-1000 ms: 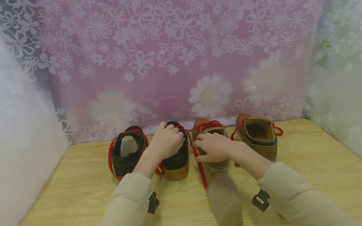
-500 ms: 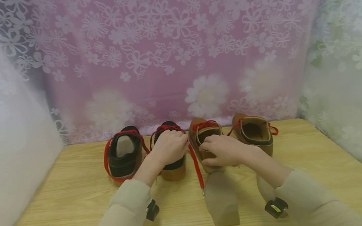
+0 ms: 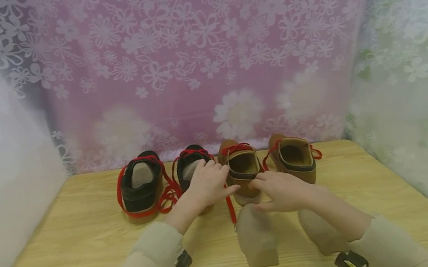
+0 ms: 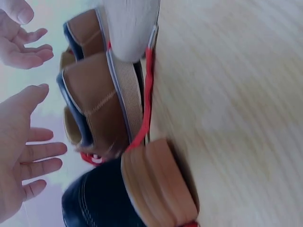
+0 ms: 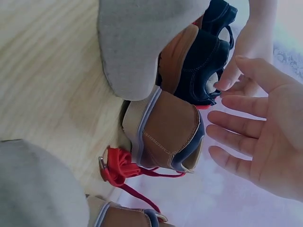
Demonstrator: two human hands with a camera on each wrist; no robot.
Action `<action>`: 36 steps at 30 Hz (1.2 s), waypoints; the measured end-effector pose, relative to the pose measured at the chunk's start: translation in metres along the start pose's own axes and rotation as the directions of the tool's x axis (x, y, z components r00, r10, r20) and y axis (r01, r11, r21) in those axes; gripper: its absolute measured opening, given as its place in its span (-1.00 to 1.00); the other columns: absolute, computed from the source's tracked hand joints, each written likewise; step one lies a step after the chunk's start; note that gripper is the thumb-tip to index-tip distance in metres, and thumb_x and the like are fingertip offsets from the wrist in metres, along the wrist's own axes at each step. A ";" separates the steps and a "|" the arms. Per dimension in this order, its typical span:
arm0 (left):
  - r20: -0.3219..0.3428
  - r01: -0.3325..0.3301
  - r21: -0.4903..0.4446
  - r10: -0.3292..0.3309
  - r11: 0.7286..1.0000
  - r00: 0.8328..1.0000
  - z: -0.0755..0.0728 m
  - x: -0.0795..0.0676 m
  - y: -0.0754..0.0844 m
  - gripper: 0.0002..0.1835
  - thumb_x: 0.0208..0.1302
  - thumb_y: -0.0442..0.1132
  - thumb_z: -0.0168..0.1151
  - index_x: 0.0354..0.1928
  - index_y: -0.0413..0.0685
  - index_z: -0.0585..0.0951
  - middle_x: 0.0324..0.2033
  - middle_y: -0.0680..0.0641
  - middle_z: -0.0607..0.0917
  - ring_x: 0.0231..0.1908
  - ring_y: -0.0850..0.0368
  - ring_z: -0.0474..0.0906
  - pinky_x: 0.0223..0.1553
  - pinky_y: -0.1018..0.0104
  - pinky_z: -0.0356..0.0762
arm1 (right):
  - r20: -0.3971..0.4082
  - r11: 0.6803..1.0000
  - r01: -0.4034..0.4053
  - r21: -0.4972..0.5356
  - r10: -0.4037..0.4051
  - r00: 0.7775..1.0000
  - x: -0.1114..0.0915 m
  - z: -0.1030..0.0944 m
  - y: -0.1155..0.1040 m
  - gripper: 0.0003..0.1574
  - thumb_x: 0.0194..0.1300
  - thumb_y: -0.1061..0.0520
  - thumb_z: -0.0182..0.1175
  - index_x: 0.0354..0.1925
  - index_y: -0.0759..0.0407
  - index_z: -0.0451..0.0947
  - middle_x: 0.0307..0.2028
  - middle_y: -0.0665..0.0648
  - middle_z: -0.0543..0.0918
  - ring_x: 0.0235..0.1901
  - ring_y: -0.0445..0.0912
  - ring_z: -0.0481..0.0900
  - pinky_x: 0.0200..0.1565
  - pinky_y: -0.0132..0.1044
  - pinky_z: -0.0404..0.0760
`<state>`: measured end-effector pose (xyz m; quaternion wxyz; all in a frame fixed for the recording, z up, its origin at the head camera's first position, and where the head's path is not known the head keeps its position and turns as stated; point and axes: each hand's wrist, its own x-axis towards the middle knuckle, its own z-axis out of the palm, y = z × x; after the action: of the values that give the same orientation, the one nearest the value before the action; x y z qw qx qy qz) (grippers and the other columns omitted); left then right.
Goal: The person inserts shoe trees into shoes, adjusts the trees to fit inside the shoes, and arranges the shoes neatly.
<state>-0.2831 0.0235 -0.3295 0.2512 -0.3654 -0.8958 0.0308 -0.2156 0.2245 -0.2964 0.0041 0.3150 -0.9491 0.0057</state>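
Observation:
My left hand (image 3: pixel 209 183) hovers by the heel of the second black shoe (image 4: pixel 97 196), fingers loosely spread and holding nothing. A grey insert (image 3: pixel 191 170) shows inside that shoe. Opposite it, my right hand (image 3: pixel 283 193) hangs behind the left brown shoe (image 3: pixel 244 183), thumb apart and fingers relaxed; in the right wrist view its palm is bare. The opening of this brown shoe shows a dark inside. Just behind its heel lies a grey insert-shaped piece (image 3: pixel 257 240), overlapped by my right thumb. A red lace (image 4: pixel 148 90) trails between the black and brown shoes.
Another black shoe (image 3: pixel 143 189) stands far left, with loose red lace (image 3: pixel 168 198) beside it. A second brown shoe (image 3: pixel 296 162) ends the row at right, a grey piece (image 3: pixel 320 231) behind it. The wooden table (image 3: pixel 103 258) meets flowered curtains (image 3: pixel 222 55) on several sides.
My left hand has come back off the second black shoe, uncovering its opening. My right hand has drawn back and right from the left brown shoe. Both hands have loosened.

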 end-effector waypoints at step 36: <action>0.081 0.134 0.113 -0.143 0.985 0.986 0.026 0.017 0.029 -0.38 -0.01 0.45 0.09 -0.41 0.01 0.55 -0.41 0.02 0.58 -0.28 0.06 0.43 -0.21 0.19 0.28 | -0.171 0.994 -0.100 -0.043 0.091 0.981 -0.041 0.063 -0.068 -0.15 -0.30 -0.24 0.48 -0.12 0.17 0.39 -0.26 0.08 0.36 -0.26 -0.02 0.35 -0.54 -0.24 0.32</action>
<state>-0.2873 0.0593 -0.3516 0.2321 -0.2863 -0.9264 0.0775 -0.1427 0.1935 -0.3589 0.0924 0.2672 -0.9592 0.0081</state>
